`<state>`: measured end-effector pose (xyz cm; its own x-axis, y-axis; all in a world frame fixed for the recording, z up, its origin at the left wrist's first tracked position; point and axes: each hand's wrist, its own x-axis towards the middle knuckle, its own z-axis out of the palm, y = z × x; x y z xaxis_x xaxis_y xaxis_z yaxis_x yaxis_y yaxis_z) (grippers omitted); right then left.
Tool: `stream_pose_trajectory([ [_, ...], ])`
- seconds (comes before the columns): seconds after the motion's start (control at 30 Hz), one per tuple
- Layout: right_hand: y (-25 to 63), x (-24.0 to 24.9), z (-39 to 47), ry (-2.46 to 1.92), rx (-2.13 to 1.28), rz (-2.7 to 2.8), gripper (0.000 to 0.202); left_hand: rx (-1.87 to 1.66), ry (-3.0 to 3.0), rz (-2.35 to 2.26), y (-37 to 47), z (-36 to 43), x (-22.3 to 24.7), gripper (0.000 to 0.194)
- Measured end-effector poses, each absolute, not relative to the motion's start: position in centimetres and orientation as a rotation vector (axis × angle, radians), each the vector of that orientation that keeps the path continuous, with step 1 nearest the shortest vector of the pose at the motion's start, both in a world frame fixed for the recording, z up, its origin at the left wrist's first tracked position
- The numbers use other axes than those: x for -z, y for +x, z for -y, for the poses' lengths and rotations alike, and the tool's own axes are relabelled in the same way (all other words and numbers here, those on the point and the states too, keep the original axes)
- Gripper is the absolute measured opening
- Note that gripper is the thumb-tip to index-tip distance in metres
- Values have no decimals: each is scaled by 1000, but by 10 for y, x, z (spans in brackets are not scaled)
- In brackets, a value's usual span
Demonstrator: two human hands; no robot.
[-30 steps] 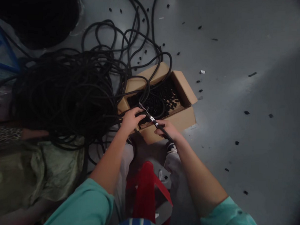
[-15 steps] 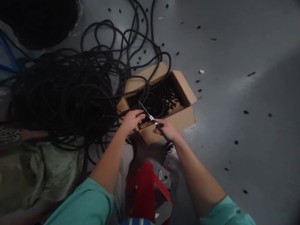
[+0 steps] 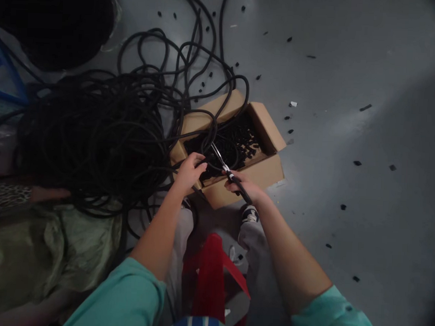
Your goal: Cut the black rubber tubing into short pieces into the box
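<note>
My right hand (image 3: pixel 243 186) is closed round the dark handles of scissors (image 3: pixel 222 164), whose narrow silver blades point up and left over the box. White bands show where blades meet handles. My left hand (image 3: pixel 191 170) is pinched on a black hose (image 3: pixel 203 161) at the near left edge of the box. An open cardboard box (image 3: pixel 260 172) lies beneath both hands. Inside it are many short black cut pieces (image 3: pixel 245 142), with loops of hose lying across them.
A large tangled heap of black hose (image 3: pixel 96 138) spreads on the left. Small black bits (image 3: pixel 357 163) are scattered over the grey floor. A red stool-like object (image 3: pixel 210 273) stands between my legs. At far left are a blue frame (image 3: pixel 12 72) and another person's arm (image 3: pixel 50 194).
The scissors and my right hand have shifted slightly right, away from my left hand. The blades' angle has turned a little. My left hand has moved slightly up and left.
</note>
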<state>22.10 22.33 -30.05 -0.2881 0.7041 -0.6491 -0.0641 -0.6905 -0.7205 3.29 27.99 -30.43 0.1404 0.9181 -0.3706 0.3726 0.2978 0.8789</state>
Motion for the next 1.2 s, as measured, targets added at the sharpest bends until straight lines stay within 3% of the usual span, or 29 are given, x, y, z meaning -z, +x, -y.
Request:
stream_pose_trajectory([
  [0.53,215,308,-221,-1469,-1966,1056,61,-572,1205,-1445,49,-274,291,15],
  [1.03,214,304,-221,-1559,-1868,1157,40,-549,1256,-1420,41,-280,289,13],
  [1.2,215,302,-220,-1544,-1952,1083,43,-596,1331,-1419,39,-281,291,18],
])
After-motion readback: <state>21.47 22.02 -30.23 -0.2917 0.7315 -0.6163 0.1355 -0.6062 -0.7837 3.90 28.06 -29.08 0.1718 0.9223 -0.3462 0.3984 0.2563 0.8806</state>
